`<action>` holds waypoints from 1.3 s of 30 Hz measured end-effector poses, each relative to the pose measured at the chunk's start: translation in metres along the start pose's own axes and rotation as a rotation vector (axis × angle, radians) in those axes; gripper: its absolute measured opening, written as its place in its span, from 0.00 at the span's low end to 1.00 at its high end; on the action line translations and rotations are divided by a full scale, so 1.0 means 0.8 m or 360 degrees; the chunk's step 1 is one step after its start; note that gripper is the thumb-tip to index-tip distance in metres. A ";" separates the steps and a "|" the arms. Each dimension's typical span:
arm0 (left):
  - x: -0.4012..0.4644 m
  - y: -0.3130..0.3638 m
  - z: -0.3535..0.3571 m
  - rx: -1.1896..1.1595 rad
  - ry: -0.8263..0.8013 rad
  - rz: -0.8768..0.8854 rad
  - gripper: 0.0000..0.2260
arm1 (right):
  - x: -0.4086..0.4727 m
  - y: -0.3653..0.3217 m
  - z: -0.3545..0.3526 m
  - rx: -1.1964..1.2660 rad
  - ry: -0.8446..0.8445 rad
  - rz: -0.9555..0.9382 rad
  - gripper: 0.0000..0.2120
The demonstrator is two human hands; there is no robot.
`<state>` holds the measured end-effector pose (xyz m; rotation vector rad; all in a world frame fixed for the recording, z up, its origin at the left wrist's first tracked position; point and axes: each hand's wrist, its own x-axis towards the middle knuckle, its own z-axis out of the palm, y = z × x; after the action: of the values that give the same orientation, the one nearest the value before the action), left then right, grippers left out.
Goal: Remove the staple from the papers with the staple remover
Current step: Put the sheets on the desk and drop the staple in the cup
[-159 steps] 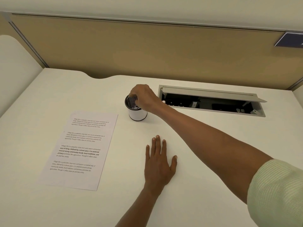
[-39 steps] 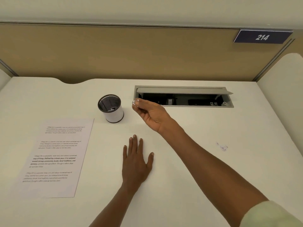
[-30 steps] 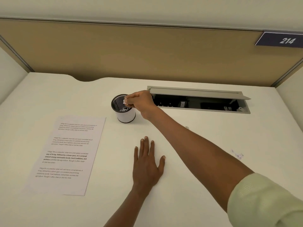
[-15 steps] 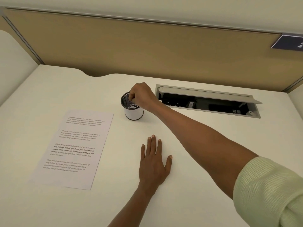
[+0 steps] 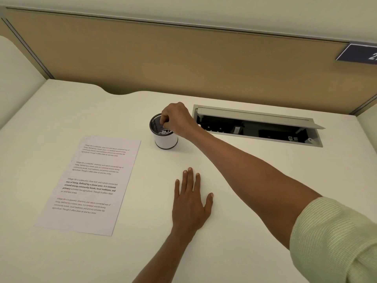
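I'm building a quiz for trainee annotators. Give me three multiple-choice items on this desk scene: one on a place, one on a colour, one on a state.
1. Where is the right hand?
A. over the cup
B. on the papers
C. inside the cable tray

2. The cup's outer wall is:
A. red
B. white
C. green

3. The left hand is:
A. clenched in a fist
B. gripping the papers
C. flat on the desk

A: fingertips dip into the cup's mouth.
B: white wall, dark rim.
C: fingers spread, palm down.
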<state>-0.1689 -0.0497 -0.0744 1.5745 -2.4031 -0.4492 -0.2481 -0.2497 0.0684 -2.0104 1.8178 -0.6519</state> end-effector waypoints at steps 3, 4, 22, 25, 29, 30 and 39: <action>-0.001 0.000 -0.001 0.0004 0.0001 0.0001 0.32 | -0.002 0.001 0.001 0.0047 0.0025 -0.0056 0.13; -0.001 0.000 -0.001 0.0002 -0.0001 0.0001 0.32 | -0.001 0.002 0.001 0.0040 -0.0002 -0.0054 0.15; -0.001 -0.001 0.002 0.0021 0.0027 0.0008 0.32 | -0.036 0.006 -0.009 0.1459 0.0030 0.0529 0.16; -0.001 -0.002 0.001 0.0026 0.0022 0.0009 0.32 | -0.064 0.011 -0.015 0.1953 0.0021 0.0662 0.18; 0.000 -0.002 0.001 0.0061 0.0019 0.0012 0.32 | -0.104 0.028 -0.023 0.2300 0.0161 0.0734 0.16; 0.000 -0.003 0.001 0.0066 0.0021 0.0009 0.33 | -0.116 0.034 -0.024 0.2292 0.0216 0.0744 0.15; -0.001 -0.004 -0.001 0.0059 0.0023 0.0030 0.33 | -0.280 0.131 -0.028 0.1039 0.0771 0.0830 0.14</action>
<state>-0.1658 -0.0505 -0.0753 1.5635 -2.4265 -0.3906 -0.3630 -0.0380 0.0069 -0.9595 1.9110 -1.4067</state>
